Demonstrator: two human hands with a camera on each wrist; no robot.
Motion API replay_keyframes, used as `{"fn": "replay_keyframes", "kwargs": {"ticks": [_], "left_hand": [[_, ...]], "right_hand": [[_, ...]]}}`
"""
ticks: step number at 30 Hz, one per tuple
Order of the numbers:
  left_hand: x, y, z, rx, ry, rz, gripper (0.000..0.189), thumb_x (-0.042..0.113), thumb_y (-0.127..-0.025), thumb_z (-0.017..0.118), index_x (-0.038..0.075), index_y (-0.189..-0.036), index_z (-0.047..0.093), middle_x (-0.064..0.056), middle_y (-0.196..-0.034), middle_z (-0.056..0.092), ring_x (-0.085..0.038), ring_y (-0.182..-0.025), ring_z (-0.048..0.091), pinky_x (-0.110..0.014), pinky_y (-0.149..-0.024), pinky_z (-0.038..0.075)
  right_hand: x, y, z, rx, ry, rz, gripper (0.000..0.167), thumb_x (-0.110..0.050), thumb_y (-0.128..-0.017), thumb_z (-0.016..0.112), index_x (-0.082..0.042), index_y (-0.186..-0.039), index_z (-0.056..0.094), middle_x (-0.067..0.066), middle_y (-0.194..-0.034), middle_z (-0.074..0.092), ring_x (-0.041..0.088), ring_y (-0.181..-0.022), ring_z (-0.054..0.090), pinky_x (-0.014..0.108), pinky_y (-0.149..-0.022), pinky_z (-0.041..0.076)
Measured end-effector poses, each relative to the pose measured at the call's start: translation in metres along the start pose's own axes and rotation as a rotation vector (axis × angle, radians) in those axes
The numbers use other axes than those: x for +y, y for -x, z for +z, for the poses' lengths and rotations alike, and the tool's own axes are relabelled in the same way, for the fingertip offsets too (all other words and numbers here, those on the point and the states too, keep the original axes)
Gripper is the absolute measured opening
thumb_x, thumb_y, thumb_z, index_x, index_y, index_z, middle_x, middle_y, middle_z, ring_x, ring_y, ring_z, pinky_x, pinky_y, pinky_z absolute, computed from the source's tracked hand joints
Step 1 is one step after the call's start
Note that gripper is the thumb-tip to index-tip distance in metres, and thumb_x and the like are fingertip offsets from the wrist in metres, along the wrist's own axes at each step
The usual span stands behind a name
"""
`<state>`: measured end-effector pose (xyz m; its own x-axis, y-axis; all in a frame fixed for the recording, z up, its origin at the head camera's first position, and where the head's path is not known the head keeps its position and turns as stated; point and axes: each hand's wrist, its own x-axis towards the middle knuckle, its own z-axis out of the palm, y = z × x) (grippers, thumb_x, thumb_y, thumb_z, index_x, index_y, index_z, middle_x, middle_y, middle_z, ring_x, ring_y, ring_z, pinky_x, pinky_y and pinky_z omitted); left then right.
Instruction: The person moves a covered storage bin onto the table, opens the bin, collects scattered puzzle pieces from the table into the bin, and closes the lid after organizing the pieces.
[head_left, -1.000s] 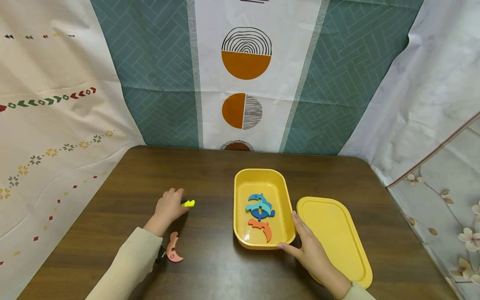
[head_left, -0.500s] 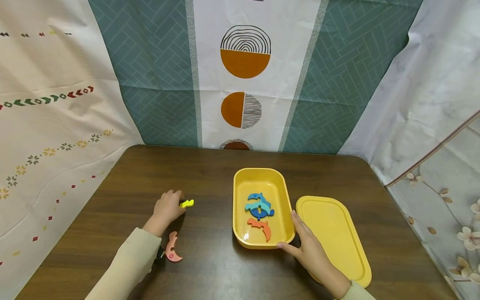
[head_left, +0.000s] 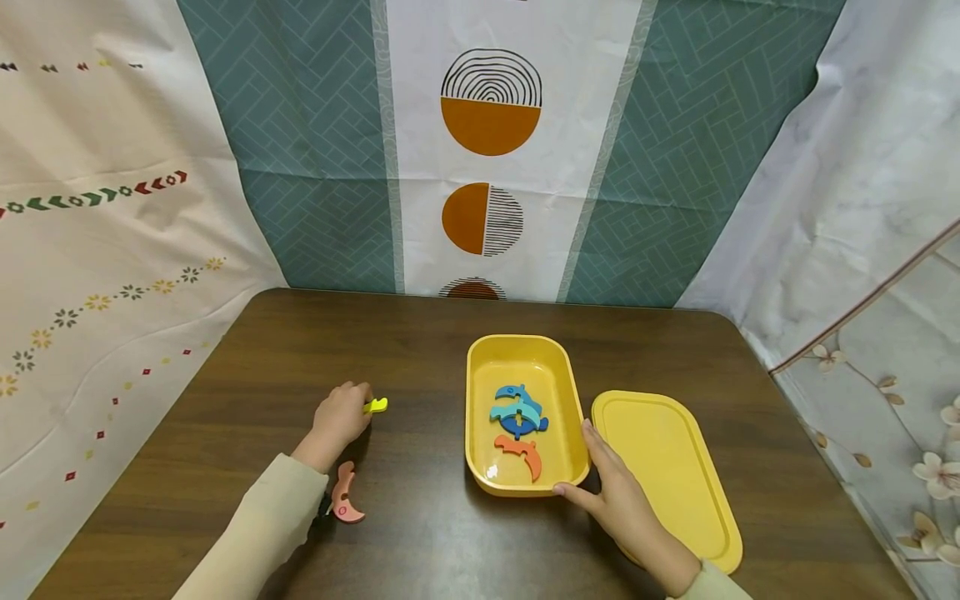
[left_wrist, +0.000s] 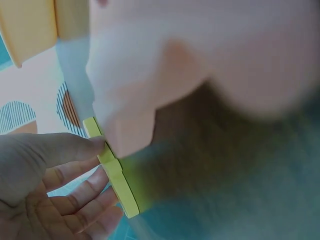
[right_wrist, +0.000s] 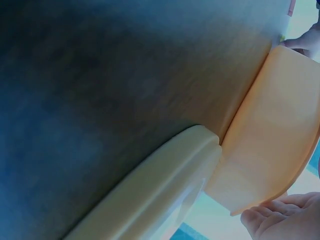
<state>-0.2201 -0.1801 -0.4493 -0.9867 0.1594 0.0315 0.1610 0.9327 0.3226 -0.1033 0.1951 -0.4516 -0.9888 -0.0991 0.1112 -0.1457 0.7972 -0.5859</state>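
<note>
On the left of the table, my left hand (head_left: 339, 423) pinches a small yellow toy piece (head_left: 378, 406). In the left wrist view, the thumb presses one face of this flat yellow piece (left_wrist: 122, 184) and the fingers lie behind it. Near my left sleeve lies a pink toy piece (head_left: 344, 493) with a curved beak and a round eye mark. My right hand (head_left: 626, 512) holds the near right corner of a yellow box (head_left: 491, 375), thumb on the front rim and fingers along the right side. Inside are several blue and teal pieces (head_left: 519, 412) and an orange one (head_left: 531, 460).
The yellow lid (head_left: 667, 475) lies flat to the right of the box, partly under my right forearm. Brown wooden table (head_left: 420, 533) surrounds these things. Patterned cloths (head_left: 322, 150) hang behind and at both sides.
My left hand has shifted very slightly while staying at the yellow piece. The right hand, the box and the pieces in it stay as they were.
</note>
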Motion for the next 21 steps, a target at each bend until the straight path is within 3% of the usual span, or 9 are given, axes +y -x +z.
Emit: {"fn": "replay_keyframes", "kwargs": {"ticks": [13, 21], "left_hand": [[0.0087, 0.0022, 0.0007, -0.008, -0.014, 0.022, 0.016, 0.003, -0.078, 0.071, -0.006, -0.089, 0.064, -0.016, -0.080, 0.060, -0.030, -0.071, 0.059, -0.045, -0.064, 0.052], [0.0086, 0.0016, 0.0042, -0.040, 0.015, 0.004, 0.018, 0.008, -0.074, 0.071, -0.004, -0.087, 0.065, -0.014, -0.082, 0.064, -0.026, -0.069, 0.059, -0.043, -0.064, 0.051]], "right_hand": [[0.0001, 0.0003, 0.0000, 0.009, -0.005, -0.004, 0.094, -0.035, -0.075, 0.078, -0.002, -0.148, 0.029, 0.016, -0.153, 0.030, 0.037, -0.137, 0.034, 0.053, -0.105, 0.034], [-0.0005, -0.0002, -0.0004, -0.005, -0.011, 0.002, 0.094, -0.036, -0.075, 0.078, -0.002, -0.148, 0.029, 0.017, -0.153, 0.030, 0.037, -0.137, 0.033, 0.054, -0.105, 0.034]]}}
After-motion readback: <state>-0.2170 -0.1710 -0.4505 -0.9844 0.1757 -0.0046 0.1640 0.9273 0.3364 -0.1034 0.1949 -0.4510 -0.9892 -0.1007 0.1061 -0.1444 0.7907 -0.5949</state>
